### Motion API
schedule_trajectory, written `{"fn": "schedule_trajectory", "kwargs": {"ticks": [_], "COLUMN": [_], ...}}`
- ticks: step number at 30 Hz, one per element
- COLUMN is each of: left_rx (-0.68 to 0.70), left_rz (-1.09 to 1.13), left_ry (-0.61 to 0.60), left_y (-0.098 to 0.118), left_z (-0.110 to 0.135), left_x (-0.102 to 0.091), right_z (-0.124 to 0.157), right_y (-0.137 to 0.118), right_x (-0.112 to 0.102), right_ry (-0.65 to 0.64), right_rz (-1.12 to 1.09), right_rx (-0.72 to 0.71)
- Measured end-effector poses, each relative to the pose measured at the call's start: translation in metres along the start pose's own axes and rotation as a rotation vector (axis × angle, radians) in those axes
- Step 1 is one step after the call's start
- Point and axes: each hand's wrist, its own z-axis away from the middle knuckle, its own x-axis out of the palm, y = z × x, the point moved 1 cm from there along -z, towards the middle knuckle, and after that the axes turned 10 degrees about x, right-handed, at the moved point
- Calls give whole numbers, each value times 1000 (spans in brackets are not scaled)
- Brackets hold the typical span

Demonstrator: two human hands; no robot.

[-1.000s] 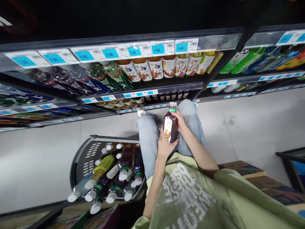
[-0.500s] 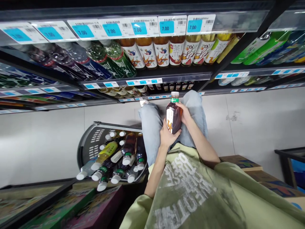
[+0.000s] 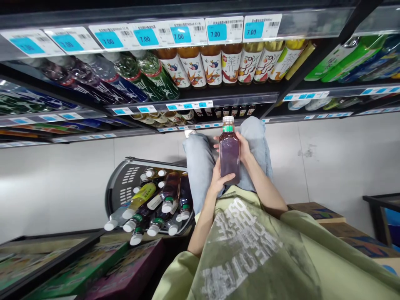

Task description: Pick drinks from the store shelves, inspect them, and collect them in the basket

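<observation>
Between my knees I hold a bottle of dark reddish-brown tea (image 3: 229, 156), its white cap and green neck band pointing toward the shelves. My left hand (image 3: 219, 177) grips its lower end, thumb across the near face. My right hand (image 3: 244, 146) holds its upper right side, and some fingertips show past the left edge behind it. A plain, label-free side of the bottle faces up at me. On the floor to the left stands a grey shopping basket (image 3: 114, 179) with several drink bottles inside, among them a yellow-labelled bottle (image 3: 141, 198).
Ahead, a shelf rail with price tags (image 3: 181, 33) runs above rows of tea bottles (image 3: 212, 68) and green soda bottles (image 3: 156, 75). Cartons (image 3: 318, 212) are stacked behind me at right. Green and pink boxes (image 3: 93, 266) lie at lower left. Grey floor tiles (image 3: 328, 158) extend rightward.
The bottle has been turned about its length, so the white label that faced me is now out of sight. My fingers have shifted around it. The view has moved slightly.
</observation>
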Motion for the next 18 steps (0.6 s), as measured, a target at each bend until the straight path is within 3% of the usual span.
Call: {"fn": "schedule_trajectory", "kwargs": {"ticks": [5, 18], "left_rx": [-111, -178], "left_rz": [166, 112], "left_ry": [-22, 65], "left_y": [-3, -4], "left_z": [3, -4], "left_x": [3, 2], "right_z": [4, -2], "right_y": [-1, 0], "right_x": [5, 7], "right_ry": [-4, 167], "right_rz": [-70, 23], "right_rx": [0, -42]}}
